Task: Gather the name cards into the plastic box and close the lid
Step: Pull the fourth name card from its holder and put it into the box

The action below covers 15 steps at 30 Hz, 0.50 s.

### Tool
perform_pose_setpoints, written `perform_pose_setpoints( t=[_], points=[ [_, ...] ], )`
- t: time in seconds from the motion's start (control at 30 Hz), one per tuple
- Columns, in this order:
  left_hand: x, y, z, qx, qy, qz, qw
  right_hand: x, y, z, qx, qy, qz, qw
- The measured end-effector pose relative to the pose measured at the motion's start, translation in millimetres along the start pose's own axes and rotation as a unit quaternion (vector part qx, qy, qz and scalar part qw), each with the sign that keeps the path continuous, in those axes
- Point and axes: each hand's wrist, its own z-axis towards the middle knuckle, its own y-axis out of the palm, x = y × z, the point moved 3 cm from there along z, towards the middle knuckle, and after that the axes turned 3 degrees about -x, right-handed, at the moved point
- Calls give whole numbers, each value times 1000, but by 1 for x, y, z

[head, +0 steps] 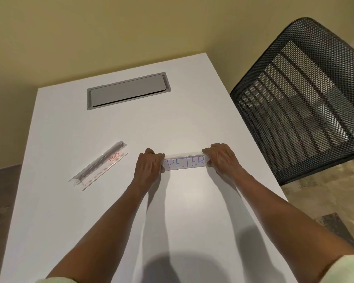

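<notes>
A white table (114,211) carries everything. A grey rectangular hatch plate (128,91) sits recessed in its top near the far edge. A clear plastic lid (99,166) with a red label lies diagonally toward the left edge. Nearer the right edge lies a clear plastic box (185,161) with the card "PETER" (185,162) showing, both hands at its ends.

White table (102,221) is bare and wide open in front of both forearms, and behind the hands up to the grey cable hatch (128,91), which sits flush. Only loose obstacle: clear plastic lid (99,165) lying diagonal, left of the left hand (148,168), apart from it. Mesh chair (302,94) crowds the right table edge.
</notes>
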Motion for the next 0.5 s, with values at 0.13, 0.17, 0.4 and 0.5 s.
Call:
perform_pose_setpoints(
  t=[0.13, 0.17, 0.4, 0.5],
  points=[
    [-5, 5, 3, -1, -28, -27, 999, -2, -3, 1, 15, 3, 16, 1000],
    [-6, 5, 4, -4, -38, -32, 999, -3, -4, 1, 18, 7, 10, 1000],
    [-7, 3, 9, -42, -30, 69, 996, -8, -14, -2, 11, 6, -53, 999],
    [-6, -2, 7, -60, -30, 110, 992, -12, -21, -6, 21, 7, -28, 999]
  ],
)
